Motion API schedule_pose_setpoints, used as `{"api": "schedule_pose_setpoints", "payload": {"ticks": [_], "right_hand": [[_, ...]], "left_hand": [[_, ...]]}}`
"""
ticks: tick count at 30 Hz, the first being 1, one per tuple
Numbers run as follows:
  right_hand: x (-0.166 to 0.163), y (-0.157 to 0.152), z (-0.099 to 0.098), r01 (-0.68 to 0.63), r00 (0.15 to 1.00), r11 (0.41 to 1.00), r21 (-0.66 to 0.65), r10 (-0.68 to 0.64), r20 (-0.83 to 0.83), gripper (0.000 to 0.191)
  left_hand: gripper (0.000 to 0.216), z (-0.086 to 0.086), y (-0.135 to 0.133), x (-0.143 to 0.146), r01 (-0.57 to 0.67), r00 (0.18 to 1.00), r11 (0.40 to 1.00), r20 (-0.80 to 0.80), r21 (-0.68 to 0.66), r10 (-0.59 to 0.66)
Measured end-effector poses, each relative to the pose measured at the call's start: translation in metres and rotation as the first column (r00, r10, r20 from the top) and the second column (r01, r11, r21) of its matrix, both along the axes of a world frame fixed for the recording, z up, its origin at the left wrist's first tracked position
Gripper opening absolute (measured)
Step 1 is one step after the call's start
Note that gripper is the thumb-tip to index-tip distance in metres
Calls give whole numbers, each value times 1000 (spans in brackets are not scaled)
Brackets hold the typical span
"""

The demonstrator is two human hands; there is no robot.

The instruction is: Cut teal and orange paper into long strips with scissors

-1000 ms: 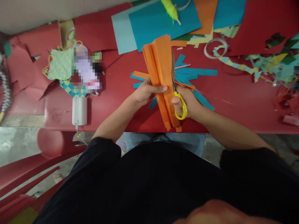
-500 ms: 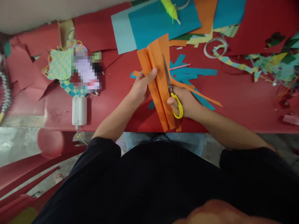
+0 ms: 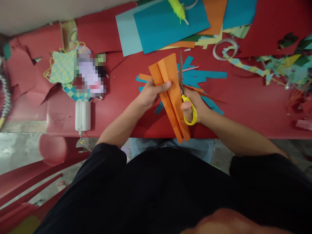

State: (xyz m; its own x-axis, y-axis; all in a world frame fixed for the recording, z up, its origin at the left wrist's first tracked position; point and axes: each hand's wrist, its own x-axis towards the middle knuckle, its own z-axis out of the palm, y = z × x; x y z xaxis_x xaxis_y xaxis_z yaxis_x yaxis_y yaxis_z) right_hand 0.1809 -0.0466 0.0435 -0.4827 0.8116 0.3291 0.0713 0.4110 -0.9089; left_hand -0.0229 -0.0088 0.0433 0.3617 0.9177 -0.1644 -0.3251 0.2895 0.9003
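Note:
A folded orange paper sheet (image 3: 172, 94) is pinched in my left hand (image 3: 153, 92), thumb on top and the other fingers behind it. My right hand (image 3: 196, 103) holds yellow-handled scissors (image 3: 189, 110), with the thumb through a loop. The blades point away from me along the paper's right edge and look closed or nearly so. A narrow orange strip (image 3: 197, 89) extends to the right from behind the right hand. Blue paper strips (image 3: 206, 75) lie fanned out on the red table beneath, with a pink pencil-like stick (image 3: 191, 69) across them.
Blue sheets (image 3: 168, 27) and a yellow yarn bundle (image 3: 177, 10) lie at the back. A tape roll (image 3: 225, 49) sits back right, near paper scraps (image 3: 280, 70). At left are a checkered woven paper piece (image 3: 63, 68) and a white power bank (image 3: 83, 115). Red chairs (image 3: 52, 149) stand lower left.
The orange paper has come toward me and slightly right in my left hand. The scissors moved right, off the paper's face to its edge, and the cut strip shifted with my right hand.

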Motion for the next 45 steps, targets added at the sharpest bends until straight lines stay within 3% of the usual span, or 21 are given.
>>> {"api": "schedule_pose_setpoints", "payload": {"ticks": [4, 8, 18, 31, 40, 45], "right_hand": [[2, -1, 5, 25, 999, 1000, -17, -24, 36, 77], [1, 0, 8, 45, 997, 996, 72, -49, 53, 71], [5, 1, -5, 144, 966, 987, 64, -155, 208, 64], [4, 4, -9, 244, 913, 964, 103, -264, 312, 78], [-1, 6, -2, 329, 904, 943, -42, -302, 302, 84], [-8, 0, 3, 299, 951, 877, -376, -241, 194, 80]], "left_hand": [[63, -1, 1, -2, 23, 1000, 1000, 15, -3, -22], [61, -6, 3, -3, 22, 999, 999, 35, 26, -23], [57, -8, 6, -7, 23, 999, 997, 22, 79, -25], [56, -10, 11, -13, 13, 999, 995, -41, 98, -9], [47, 0, 9, -12, -56, 997, 997, -50, 60, 59], [33, 10, 7, -12, -108, 993, 994, -58, -9, 107]]}}
